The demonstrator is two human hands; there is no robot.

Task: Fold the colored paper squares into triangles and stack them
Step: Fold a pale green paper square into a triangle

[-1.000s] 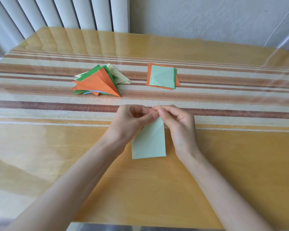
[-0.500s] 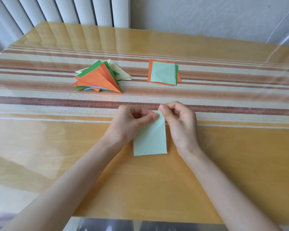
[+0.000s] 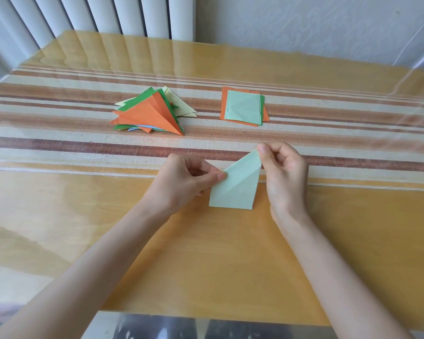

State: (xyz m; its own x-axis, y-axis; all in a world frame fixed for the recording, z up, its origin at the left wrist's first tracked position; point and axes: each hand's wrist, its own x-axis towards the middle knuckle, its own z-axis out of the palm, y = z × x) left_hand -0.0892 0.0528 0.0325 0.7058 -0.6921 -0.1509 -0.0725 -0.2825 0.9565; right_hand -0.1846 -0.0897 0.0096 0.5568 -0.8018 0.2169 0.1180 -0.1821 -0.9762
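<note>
1. Head view, the relation that matters: the pale green paper sheet [image 3: 234, 189] lies between both hands. Taking its middle as the dial, the right hand [image 3: 285, 172] pinches the far tip at 1 o'clock and the left hand [image 3: 185, 183] pinches the corner at 10 o'clock. The slanted edge runs straight between those two pinches, so I judge that line to be the axis any creasing stroke must follow.
2. Grip: the right thumb and forefinger are closed on the tip, with the other fingers curled behind. The left thumb and forefinger are closed on the side corner. Both hands clamp the same sheet.
3. Neither hand is nearer, since both touch the paper. The left one sits closer to the person.
4. Place: the sheet is near the middle of the table [image 3: 108, 241], at the near border of the striped runner [image 3: 71, 148]. Its 6 o'clock edge looks to rest on the surface. Whether the far part is lifted I cannot tell.
5. Look: thin, matt, mint-pale paper. The outline has four sides, not yet a triangle. A faint diagonal crease crosses it from 7 to 2 o'clock.
6. The pile of folded triangles [image 3: 152, 113], orange on top, lies well apart at 11 o'clock. The stack of unfolded squares [image 3: 242, 107] lies at 12 o'clock.
</note>
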